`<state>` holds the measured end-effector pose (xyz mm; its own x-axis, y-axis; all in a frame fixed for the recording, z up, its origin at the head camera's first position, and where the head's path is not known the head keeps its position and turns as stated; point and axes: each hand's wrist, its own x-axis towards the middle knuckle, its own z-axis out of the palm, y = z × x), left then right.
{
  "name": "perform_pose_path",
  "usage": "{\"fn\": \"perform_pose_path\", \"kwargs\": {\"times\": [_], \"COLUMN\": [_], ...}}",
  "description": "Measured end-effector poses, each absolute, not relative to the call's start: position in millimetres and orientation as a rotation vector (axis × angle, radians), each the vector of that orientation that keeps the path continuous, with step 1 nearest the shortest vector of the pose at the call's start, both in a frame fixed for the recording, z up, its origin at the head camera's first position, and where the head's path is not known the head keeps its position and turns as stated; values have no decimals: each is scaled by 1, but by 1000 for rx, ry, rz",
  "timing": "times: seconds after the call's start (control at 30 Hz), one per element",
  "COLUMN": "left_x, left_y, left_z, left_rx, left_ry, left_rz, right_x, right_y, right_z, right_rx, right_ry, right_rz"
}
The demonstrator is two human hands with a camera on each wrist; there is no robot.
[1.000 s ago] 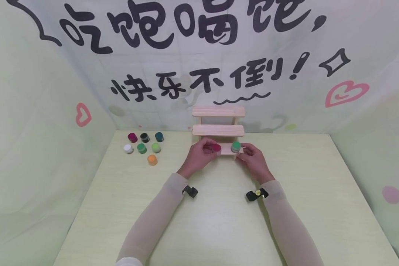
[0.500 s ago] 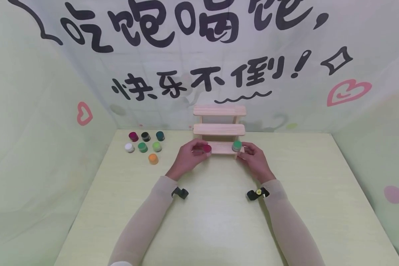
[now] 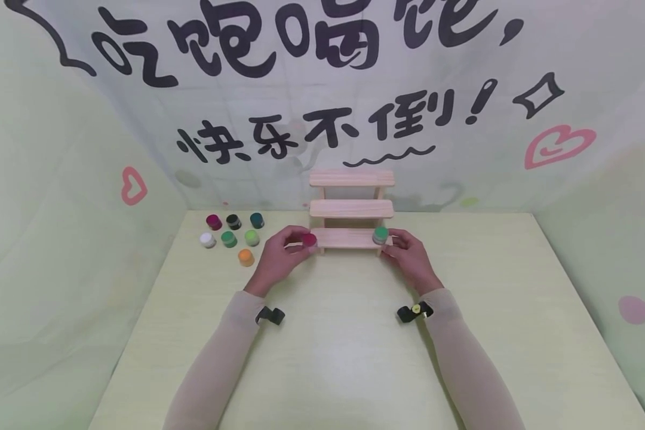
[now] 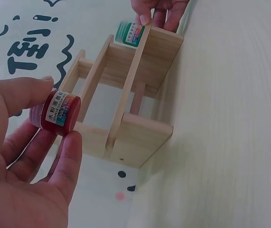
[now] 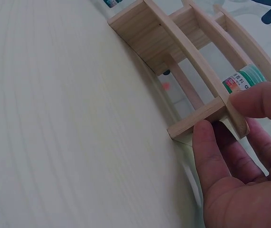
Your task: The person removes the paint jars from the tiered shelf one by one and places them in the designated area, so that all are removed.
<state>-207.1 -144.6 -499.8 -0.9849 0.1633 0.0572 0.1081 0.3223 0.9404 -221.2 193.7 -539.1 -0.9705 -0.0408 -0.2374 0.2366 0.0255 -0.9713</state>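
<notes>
My left hand (image 3: 280, 255) pinches a small paint jar with a red lid (image 3: 309, 240) by the left end of the bottom step of a wooden tiered rack (image 3: 349, 237). In the left wrist view, fingertips hold this red paint jar (image 4: 59, 113) from both sides, apart from the wood. My right hand (image 3: 410, 257) grips the right end of the bottom step; the right wrist view shows its fingers (image 5: 209, 152) around that end. Right beside them, a green paint jar (image 3: 380, 235) sits on the step, and one finger partly hides it (image 5: 244, 78).
At the table's back left stand several more paint jars, among them an orange jar (image 3: 245, 257), a white jar (image 3: 207, 240) and a black jar (image 3: 233, 221). Behind the rack hangs a printed cloth (image 3: 279, 89). The rack's upper steps (image 3: 352, 208) bear nothing.
My left hand has moved left along the bottom step with the red paint jar, from near its middle to its left end. My right hand and the green jar stay in place.
</notes>
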Motion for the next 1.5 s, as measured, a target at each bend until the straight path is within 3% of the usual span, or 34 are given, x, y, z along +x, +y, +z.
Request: {"fn": "perform_pose_path", "kwargs": {"times": [0.77, 1.2, 1.5], "left_x": [-177, -178, -183], "left_y": [-232, -276, -299], "left_z": [-498, -508, -523], "left_rx": [-62, -163, -394], "left_ry": [2594, 2592, 2671], "left_rz": [1786, 1927, 1846], "right_x": [-219, -220, -221], "right_y": [192, 194, 193], "right_z": [-536, -540, -539], "right_rx": [182, 193, 183], "right_ry": [2079, 2089, 2078], "right_rz": [-2079, -2050, -2067]}}
